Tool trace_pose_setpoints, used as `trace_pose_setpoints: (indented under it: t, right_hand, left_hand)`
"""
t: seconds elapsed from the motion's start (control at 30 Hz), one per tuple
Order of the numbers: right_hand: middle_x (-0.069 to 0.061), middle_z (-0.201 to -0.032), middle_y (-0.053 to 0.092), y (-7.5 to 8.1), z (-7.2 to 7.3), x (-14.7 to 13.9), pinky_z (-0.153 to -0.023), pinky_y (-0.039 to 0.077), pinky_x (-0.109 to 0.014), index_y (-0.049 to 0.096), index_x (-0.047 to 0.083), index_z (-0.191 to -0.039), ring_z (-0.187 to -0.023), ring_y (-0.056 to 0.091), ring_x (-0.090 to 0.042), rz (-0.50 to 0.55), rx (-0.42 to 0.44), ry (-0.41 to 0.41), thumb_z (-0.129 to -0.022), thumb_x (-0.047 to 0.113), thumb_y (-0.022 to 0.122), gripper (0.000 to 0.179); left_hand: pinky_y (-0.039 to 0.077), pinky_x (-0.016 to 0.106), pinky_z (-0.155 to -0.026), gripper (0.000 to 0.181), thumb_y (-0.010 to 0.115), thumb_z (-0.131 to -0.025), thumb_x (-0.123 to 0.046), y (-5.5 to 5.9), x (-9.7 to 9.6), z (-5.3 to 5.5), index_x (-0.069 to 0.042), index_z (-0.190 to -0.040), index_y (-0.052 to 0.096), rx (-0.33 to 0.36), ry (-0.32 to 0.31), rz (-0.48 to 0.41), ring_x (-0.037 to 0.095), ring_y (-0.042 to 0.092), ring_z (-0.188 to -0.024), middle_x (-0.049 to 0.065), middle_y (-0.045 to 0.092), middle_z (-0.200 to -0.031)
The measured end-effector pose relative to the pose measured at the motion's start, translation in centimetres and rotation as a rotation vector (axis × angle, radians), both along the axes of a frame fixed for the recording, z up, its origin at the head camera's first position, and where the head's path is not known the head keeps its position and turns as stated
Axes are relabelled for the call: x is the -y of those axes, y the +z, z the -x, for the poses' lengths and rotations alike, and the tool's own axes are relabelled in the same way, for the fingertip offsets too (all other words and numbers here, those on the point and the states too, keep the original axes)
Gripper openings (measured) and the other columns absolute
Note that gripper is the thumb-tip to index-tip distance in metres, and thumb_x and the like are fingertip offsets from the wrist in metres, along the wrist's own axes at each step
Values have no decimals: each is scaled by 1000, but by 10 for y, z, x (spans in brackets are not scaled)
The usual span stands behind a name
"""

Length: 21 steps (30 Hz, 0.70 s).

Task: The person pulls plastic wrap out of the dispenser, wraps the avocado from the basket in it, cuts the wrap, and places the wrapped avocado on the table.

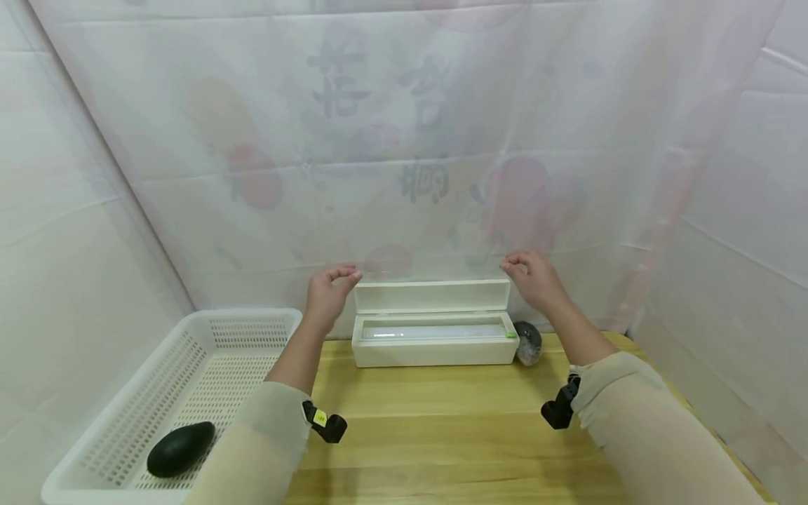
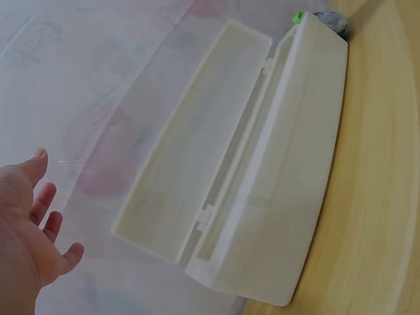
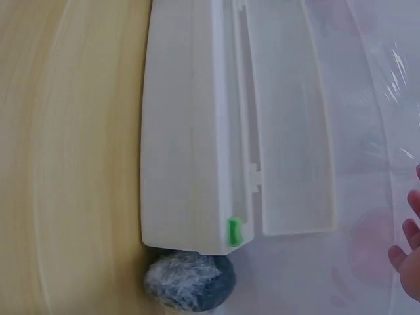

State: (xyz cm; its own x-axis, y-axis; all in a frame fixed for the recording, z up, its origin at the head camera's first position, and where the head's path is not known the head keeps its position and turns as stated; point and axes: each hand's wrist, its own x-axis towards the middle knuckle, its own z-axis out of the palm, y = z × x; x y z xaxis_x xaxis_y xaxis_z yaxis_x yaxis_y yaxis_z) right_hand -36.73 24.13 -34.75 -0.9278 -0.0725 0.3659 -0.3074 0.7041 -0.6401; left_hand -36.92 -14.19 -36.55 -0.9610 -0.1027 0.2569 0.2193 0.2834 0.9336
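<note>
Raised above and behind an opened white cling film dispenser (image 1: 435, 353), my left hand (image 1: 328, 294) and right hand (image 1: 533, 280) pinch thumb to fingers at either side. Between them spans a nearly invisible sheet of cling film; glossy streaks of the cling film (image 3: 396, 72) show in the right wrist view. Inside the dispenser lies the film roll (image 1: 435, 332), and its lid (image 1: 432, 297) stands tilted back. A green slider (image 1: 510, 334) sits at the right end of the dispenser.
A dark rounded thing wrapped in film (image 1: 528, 343) rests against the dispenser's right end. At left, a white perforated basket (image 1: 246, 321) holds a dark green avocado-shaped item (image 1: 181, 450). White curtains hang behind the wooden table (image 1: 435, 421) and at both sides.
</note>
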Motion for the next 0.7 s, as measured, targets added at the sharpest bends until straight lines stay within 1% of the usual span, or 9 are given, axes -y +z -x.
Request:
trace_pose_setpoints:
  t: [0.2,0.37,0.6,0.7]
  right_hand:
    - [-18,-126,50,10,1,3,-96,36,-56,59,2,-107,-121,43,-39,-3,-66,0,-99,34,46,36]
    - [-18,-124,50,20,0,4,-95,37,-56,59,1,-107,-119,44,-38,-7,-80,-5,-99,33,47,35]
    - [-17,-125,50,33,-1,6,-94,38,-56,59,4,-114,-121,43,-37,-28,-91,-21,-98,37,45,39]
    - [-16,-125,50,39,-1,7,-93,39,-55,58,5,-115,-120,44,-36,-35,-86,-35,-98,40,45,41]
  left_hand:
    - [23,49,-111,21,69,-86,-29,11,1,3,-10,-95,69,-20,11,-21,20,42,-130,-4,63,-120]
    - [24,50,-110,20,68,-87,-28,22,1,3,-10,-97,68,-24,-4,-25,21,42,-130,-2,63,-121]
    - [39,44,-100,21,66,-88,-29,38,0,2,-10,-98,68,-52,-18,-12,19,49,-120,0,62,-116]
    - [40,43,-99,22,66,-88,-30,45,1,2,-11,-99,68,-55,-19,-7,19,48,-120,1,62,-117]
